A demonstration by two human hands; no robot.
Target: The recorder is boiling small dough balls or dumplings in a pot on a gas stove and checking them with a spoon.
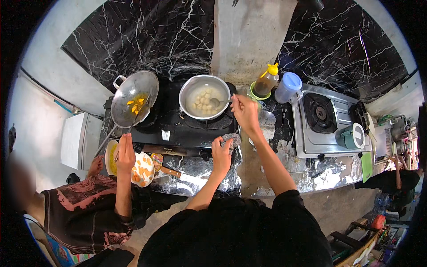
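My right hand point(244, 111) grips the handle of a metal spoon point(215, 102), whose bowl rests in the liquid of a round metal pot point(182, 100). Pale round balls point(204, 100) sit in cloudy liquid inside the pot, which stands on a black stove point(196, 135). Below the pot's right side, my left hand point(222, 155) holds a bunched grey checked cloth point(233, 142) at the stove's front edge.
At the left a co-worker's hand point(125, 153) holds a utensil in a wok point(125, 100) with orange pieces. A knife point(171, 172) lies beside a plate point(150, 170). A sauce bottle point(265, 83), a lidded jug point(287, 88) and a steel gas stove point(308, 140) stand at the right.
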